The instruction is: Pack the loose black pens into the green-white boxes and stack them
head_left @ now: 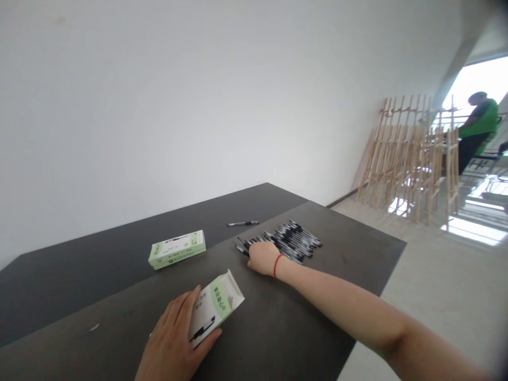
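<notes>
My left hand [174,333] wraps round a white and green pen box [216,306] with a pen printed on it. The box's far end has its flap raised, and its inside cannot be seen. My right hand [262,257], with a red cord at the wrist, is closed at the left end of a row of black and clear gel pens [297,238]. Pen ends [241,250] stick out to the left of its curled fingers; how many it grips is hidden. Beyond the row lies a single gel pen [243,224].
A second pen box [178,248], closed, lies flat at the back left of the dark table [119,301]. A small pale scrap [94,327] is at the left. Wooden easels [413,153] lean by the wall, and a person in green [480,127] is beyond them.
</notes>
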### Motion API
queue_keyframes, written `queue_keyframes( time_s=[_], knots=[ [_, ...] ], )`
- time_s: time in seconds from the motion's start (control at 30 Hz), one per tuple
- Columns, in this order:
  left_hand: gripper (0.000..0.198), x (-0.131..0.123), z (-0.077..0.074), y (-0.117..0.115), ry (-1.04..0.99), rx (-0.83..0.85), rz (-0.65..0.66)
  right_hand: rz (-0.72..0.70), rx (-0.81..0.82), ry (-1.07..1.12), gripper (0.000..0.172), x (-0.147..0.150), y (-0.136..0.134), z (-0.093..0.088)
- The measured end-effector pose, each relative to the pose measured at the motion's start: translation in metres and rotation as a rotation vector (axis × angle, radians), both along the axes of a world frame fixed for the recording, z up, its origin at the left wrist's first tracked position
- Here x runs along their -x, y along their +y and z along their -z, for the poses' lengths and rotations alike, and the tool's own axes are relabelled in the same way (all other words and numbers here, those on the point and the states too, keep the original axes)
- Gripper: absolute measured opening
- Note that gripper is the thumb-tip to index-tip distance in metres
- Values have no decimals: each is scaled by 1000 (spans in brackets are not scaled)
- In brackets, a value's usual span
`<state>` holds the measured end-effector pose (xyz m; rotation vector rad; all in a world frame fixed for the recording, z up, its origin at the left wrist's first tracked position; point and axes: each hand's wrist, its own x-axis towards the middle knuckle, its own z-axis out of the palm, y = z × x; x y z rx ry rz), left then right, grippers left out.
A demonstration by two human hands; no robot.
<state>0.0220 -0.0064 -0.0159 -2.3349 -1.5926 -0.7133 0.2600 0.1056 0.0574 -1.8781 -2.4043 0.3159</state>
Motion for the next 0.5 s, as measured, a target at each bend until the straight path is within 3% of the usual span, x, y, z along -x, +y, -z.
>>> queue_keyframes(
  time_s=[0.23, 0.37, 0.5],
  knots=[
    [71, -12, -10, -13, -156, 3, 10, -208, -193, 404, 15, -20, -43, -61],
    [69, -17, -15, -16, -232, 51, 17, -373, -98, 913, 9, -2, -62, -64],
    [62, -19, -18, -18, -353, 89, -4, -442, -227, 903, 6, 15, -70, -55]
  ],
)
